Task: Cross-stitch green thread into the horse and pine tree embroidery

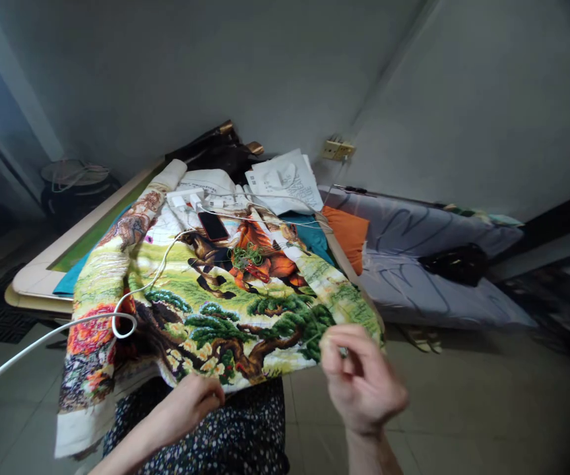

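Observation:
A large embroidered cloth with horses, green trees and flowers lies spread over a table and hangs down onto my lap. My left hand is closed on the cloth's near edge, fingers curled under it. My right hand hovers just right of the cloth's near right corner, fingers pinched together on something thin, perhaps a needle or thread; I cannot make it out. A tangle of green thread rests on the orange horse.
A dark phone, white chargers and a white cable lie on the cloth. Folded printed papers sit behind. To the right is a grey mattress with an orange cushion and a black bag. Tiled floor lies below.

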`<state>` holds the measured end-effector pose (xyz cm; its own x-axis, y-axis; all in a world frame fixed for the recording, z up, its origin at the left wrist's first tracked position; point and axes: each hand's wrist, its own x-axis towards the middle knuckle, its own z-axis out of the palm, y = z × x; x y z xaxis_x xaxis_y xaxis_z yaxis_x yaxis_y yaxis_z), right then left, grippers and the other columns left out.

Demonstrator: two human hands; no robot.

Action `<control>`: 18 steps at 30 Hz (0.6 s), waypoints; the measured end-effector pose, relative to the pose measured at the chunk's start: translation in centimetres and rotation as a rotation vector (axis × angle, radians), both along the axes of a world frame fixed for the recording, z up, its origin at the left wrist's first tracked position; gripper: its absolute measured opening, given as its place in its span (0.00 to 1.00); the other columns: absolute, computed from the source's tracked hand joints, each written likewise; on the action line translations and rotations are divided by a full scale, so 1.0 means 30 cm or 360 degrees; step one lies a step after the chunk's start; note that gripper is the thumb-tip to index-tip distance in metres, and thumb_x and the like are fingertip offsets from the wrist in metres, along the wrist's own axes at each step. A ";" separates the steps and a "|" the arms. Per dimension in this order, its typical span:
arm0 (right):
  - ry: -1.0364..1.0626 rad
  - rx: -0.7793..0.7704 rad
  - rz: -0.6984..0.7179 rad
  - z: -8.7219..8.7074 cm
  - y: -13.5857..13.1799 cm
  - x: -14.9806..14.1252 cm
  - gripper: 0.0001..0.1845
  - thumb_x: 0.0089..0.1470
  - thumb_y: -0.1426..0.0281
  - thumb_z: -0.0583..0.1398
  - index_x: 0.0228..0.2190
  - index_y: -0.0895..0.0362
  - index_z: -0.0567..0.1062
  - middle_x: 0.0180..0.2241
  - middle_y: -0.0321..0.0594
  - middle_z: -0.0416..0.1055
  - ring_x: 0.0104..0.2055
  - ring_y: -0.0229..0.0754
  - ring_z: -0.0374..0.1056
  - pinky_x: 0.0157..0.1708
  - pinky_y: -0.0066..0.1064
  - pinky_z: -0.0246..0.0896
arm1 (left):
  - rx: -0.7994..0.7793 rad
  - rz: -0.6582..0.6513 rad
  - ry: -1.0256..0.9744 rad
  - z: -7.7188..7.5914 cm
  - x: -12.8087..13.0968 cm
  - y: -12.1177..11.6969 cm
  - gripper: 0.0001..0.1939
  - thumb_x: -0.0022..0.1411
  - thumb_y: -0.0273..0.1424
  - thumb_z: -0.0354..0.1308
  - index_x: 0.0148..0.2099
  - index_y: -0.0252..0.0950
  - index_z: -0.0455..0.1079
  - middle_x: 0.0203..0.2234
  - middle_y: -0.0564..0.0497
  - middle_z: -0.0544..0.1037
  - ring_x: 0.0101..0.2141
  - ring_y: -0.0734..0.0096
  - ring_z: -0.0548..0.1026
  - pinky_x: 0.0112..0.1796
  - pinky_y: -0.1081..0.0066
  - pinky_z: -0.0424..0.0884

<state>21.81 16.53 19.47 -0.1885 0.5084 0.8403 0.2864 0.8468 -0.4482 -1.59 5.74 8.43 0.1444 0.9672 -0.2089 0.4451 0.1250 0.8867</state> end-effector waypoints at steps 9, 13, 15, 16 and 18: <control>-0.0821 -0.0205 0.0562 0.092 -0.015 0.048 0.08 0.63 0.78 0.59 0.33 0.56 0.76 0.28 0.38 0.73 0.28 0.37 0.70 0.27 0.28 0.65 | 0.0222 0.0445 -0.0174 0.009 -0.028 -0.030 0.26 0.61 0.34 0.59 0.61 0.38 0.71 0.16 0.61 0.65 0.20 0.71 0.62 0.26 0.74 0.57; -0.1005 0.0037 0.1026 0.096 -0.088 -0.047 0.16 0.70 0.72 0.50 0.33 0.55 0.74 0.26 0.37 0.73 0.27 0.37 0.68 0.27 0.31 0.62 | 0.0506 0.0079 -0.0364 0.122 0.098 0.063 0.20 0.64 0.33 0.57 0.56 0.39 0.77 0.19 0.55 0.72 0.21 0.70 0.65 0.27 0.73 0.60; -0.0732 0.0033 0.1082 0.103 -0.108 -0.035 0.16 0.72 0.69 0.48 0.36 0.54 0.73 0.26 0.37 0.73 0.27 0.37 0.70 0.29 0.32 0.64 | 0.0539 -0.0182 -0.0310 0.125 0.129 0.092 0.13 0.65 0.32 0.56 0.43 0.42 0.82 0.23 0.49 0.77 0.24 0.67 0.70 0.29 0.72 0.62; -0.0531 -0.0016 0.1038 0.108 -0.112 -0.011 0.15 0.72 0.68 0.49 0.38 0.53 0.73 0.26 0.37 0.74 0.27 0.38 0.70 0.30 0.33 0.66 | 0.0530 -0.0206 -0.0256 0.109 0.127 0.098 0.13 0.64 0.30 0.56 0.38 0.42 0.83 0.24 0.48 0.78 0.24 0.66 0.71 0.29 0.71 0.62; -0.0152 -0.0096 0.0849 0.117 -0.107 0.051 0.10 0.70 0.68 0.52 0.40 0.53 0.73 0.27 0.37 0.73 0.27 0.39 0.70 0.29 0.34 0.67 | 0.0438 -0.0080 -0.0115 0.057 0.095 0.092 0.13 0.63 0.29 0.55 0.33 0.43 0.82 0.24 0.48 0.79 0.24 0.65 0.73 0.30 0.71 0.62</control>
<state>23.34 13.31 22.98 -0.5074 0.3680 0.7792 -0.1345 0.8593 -0.4935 1.27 8.51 10.14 0.1986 0.9773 0.0733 0.3791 -0.1456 0.9139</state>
